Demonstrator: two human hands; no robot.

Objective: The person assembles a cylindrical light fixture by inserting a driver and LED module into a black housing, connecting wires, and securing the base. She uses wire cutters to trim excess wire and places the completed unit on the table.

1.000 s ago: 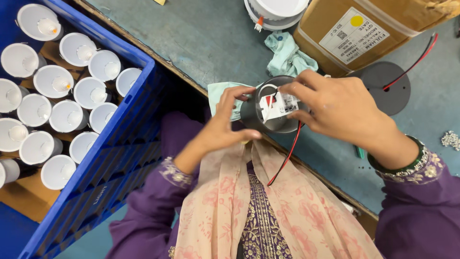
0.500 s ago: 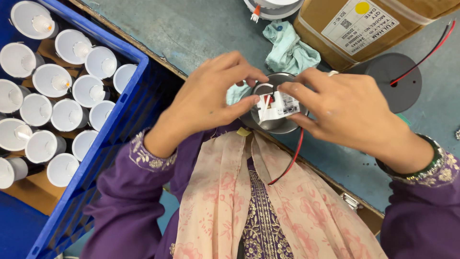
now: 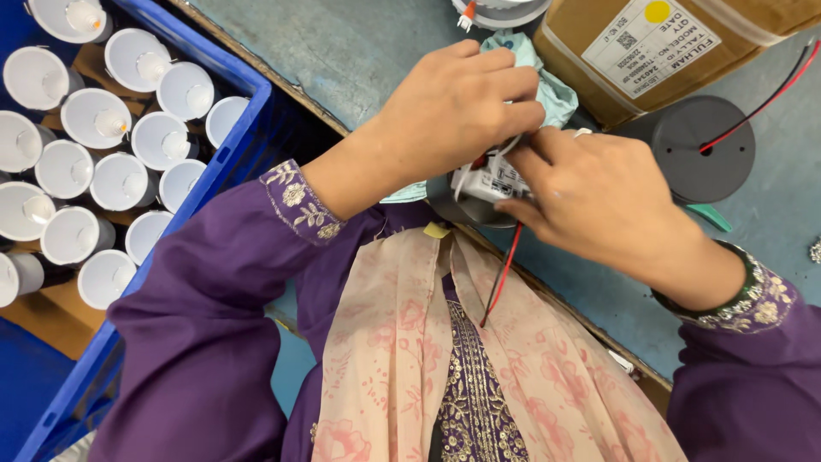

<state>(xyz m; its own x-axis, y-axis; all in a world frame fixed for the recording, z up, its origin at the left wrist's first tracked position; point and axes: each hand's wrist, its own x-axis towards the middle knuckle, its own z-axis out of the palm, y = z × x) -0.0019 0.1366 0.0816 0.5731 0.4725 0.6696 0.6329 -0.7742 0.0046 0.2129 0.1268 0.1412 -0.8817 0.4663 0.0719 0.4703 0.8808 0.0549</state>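
The counter (image 3: 359,51) runs as a grey-green slab across the upper half of the frame, its wooden edge slanting from the top centre down toward the lower right. Along the left edge sits a blue plastic crate (image 3: 248,94), packed with white cup-shaped lamp housings (image 3: 94,120) standing mouth up in rows. In the upper right corner lies a brown cardboard box (image 3: 599,77) with a white label, and just below it, at the right, a black round disc (image 3: 705,150) lies flat with a red and black wire (image 3: 770,94) trailing off toward the corner. A pale teal cloth (image 3: 556,90) is bunched between the box and the hands.

At the centre both hands meet over a dark round fixture (image 3: 457,205), held just above the counter's edge and largely hidden beneath them. The left hand (image 3: 453,115) reaches in from the upper left, its grip curled over the top of the fixture — fingers bent down onto a small white labelled module (image 3: 496,181) seated on it. The right hand (image 3: 599,201) comes from the right, its grip pinched on the same module, thumb and forefinger closed at its edge. A thin red wire (image 3: 500,278) hangs from beneath the module down over the patterned pink scarf (image 3: 402,359) at the bottom centre.
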